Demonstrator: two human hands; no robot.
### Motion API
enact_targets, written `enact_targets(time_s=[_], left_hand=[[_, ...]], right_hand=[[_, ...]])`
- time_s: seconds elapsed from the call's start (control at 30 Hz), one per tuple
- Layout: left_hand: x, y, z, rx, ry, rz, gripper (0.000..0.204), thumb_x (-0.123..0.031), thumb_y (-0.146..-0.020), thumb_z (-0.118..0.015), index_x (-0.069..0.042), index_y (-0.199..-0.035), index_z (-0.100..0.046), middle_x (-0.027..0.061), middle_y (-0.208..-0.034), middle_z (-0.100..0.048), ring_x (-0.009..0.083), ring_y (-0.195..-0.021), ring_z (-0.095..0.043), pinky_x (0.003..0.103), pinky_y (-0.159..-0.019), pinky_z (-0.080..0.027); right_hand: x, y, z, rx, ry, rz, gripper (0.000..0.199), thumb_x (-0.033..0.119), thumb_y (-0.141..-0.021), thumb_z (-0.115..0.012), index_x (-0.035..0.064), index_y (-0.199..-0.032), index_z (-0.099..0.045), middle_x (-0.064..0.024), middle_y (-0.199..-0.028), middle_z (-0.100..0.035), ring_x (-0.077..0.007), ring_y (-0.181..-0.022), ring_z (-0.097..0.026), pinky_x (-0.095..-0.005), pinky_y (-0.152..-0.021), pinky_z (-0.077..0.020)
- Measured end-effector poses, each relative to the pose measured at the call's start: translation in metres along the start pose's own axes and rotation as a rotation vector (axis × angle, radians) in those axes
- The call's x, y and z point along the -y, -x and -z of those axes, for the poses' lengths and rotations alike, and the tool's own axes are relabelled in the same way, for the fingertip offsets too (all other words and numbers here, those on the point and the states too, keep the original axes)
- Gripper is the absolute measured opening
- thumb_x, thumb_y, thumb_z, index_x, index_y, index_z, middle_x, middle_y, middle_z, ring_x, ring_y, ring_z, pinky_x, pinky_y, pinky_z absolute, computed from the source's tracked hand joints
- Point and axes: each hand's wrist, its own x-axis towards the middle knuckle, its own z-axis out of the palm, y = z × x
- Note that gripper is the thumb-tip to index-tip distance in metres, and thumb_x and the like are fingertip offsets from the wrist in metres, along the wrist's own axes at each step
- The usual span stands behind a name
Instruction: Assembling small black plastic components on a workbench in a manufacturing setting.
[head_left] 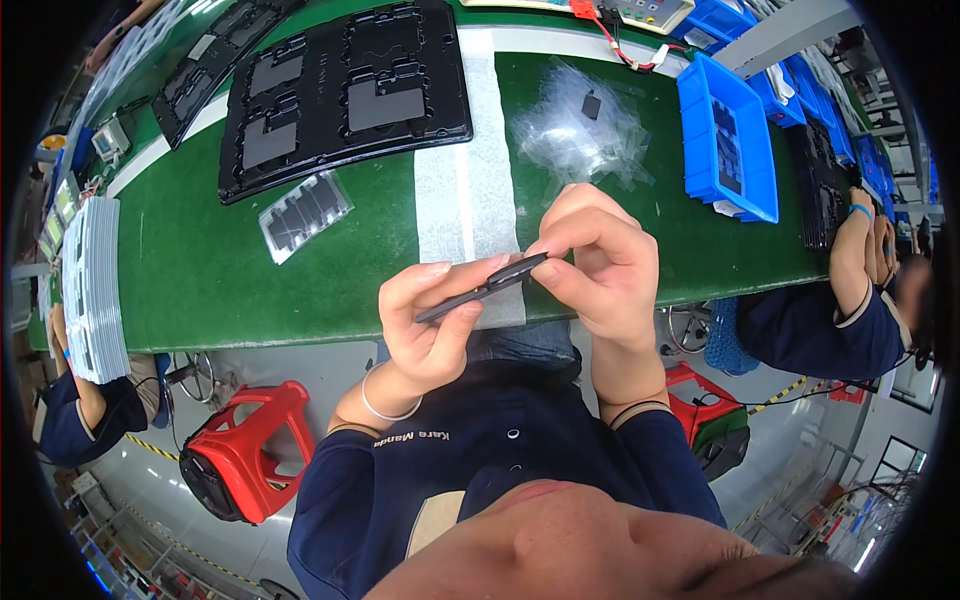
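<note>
In front of my chest, just off the near edge of the green work table (pixel 190 290), I hold a thin black flat part (pixel 465 300), seen nearly edge-on. A darker raised piece (pixel 517 270) shows along its right half; whether it is separate I cannot tell. My left hand (pixel 428 325) grips the left end between thumb and fingers. At the right end, thumb and forefinger of my right hand (pixel 605 262) pinch the tip. On the table beyond my hands lie a clear sheet with dark rectangular pieces (pixel 303 215) and a pile of clear plastic films (pixel 570 130).
A black moulded tray (pixel 330 130) holds grey L-shaped pieces. Other items are a white cloth strip (pixel 440 190), a blue bin (pixel 700 150), a stack of pale trays (pixel 92 290) and red stools (pixel 270 420). A co-worker's arm (pixel 850 260) rests at the right.
</note>
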Motion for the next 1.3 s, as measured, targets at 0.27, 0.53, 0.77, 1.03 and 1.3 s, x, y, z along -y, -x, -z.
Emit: enact_targets(time_s=[0.27, 0.53, 0.77, 1.03, 1.3], left_hand=[[0.0, -0.007, 0.012, 0.074, 0.122, 0.103, 0.046, 0.004, -0.086, -0.054, -0.003, -0.123, -0.027, 0.0244, -0.104, -0.059, 0.031, -0.092, -0.063, 0.039, -0.083, -0.05], [0.013, 0.007, 0.002, -0.228, 0.516, 0.387, 0.036, -0.017, -0.091, -0.056, 0.007, -0.117, -0.047, 0.0232, -0.109, -0.058, 0.0268, -0.092, -0.062, 0.038, -0.08, -0.054], [0.006, 0.005, 0.002, -0.263, 0.543, 0.432, 0.025, -0.012, -0.092, -0.052, 0.009, -0.105, -0.057, 0.0191, -0.099, -0.062, 0.0276, -0.087, -0.064, 0.039, -0.076, -0.056], [0.006, 0.006, 0.004, -0.264, 0.524, 0.491, 0.024, -0.012, -0.091, -0.054, 0.009, -0.103, -0.058, 0.0188, -0.098, -0.063, 0.0269, -0.086, -0.065, 0.037, -0.073, -0.057], [0.008, -0.002, -0.002, -0.268, 0.64, 0.509, 0.03, -0.019, -0.092, -0.053, 0.008, -0.103, -0.058, 0.0201, -0.098, -0.063, 0.0287, -0.085, -0.065, 0.037, -0.071, -0.058]], right_hand=[[0.001, -0.005, 0.001, 0.116, 0.049, -0.025, 0.015, 0.004, -0.07, -0.072, 0.0001, -0.082, -0.064, -0.0067, -0.077, -0.059, -0.0138, -0.069, -0.054, -0.0263, -0.061, -0.0421], [-0.018, 0.003, -0.015, -0.134, -0.107, -0.081, 0.019, 0.0, -0.071, -0.072, -0.0009, -0.089, -0.066, -0.008, -0.079, -0.059, -0.0142, -0.071, -0.055, -0.0245, -0.063, -0.0422], [-0.018, 0.0, -0.015, -0.074, 0.093, 0.072, 0.029, 0.0, -0.066, -0.075, 0.0001, -0.094, -0.067, -0.0084, -0.08, -0.062, -0.0161, -0.07, -0.058, -0.0264, -0.062, -0.045], [-0.011, -0.004, -0.006, 0.058, 0.243, 0.032, 0.034, 0.002, -0.065, -0.075, 0.002, -0.099, -0.068, -0.0087, -0.081, -0.064, -0.0176, -0.069, -0.06, -0.028, -0.061, -0.0473], [-0.029, 0.006, -0.011, -0.119, -0.108, -0.002, 0.031, -0.002, -0.066, -0.075, 0.002, -0.094, -0.064, -0.006, -0.083, -0.056, -0.012, -0.072, -0.051, -0.024, -0.065, -0.0407]])
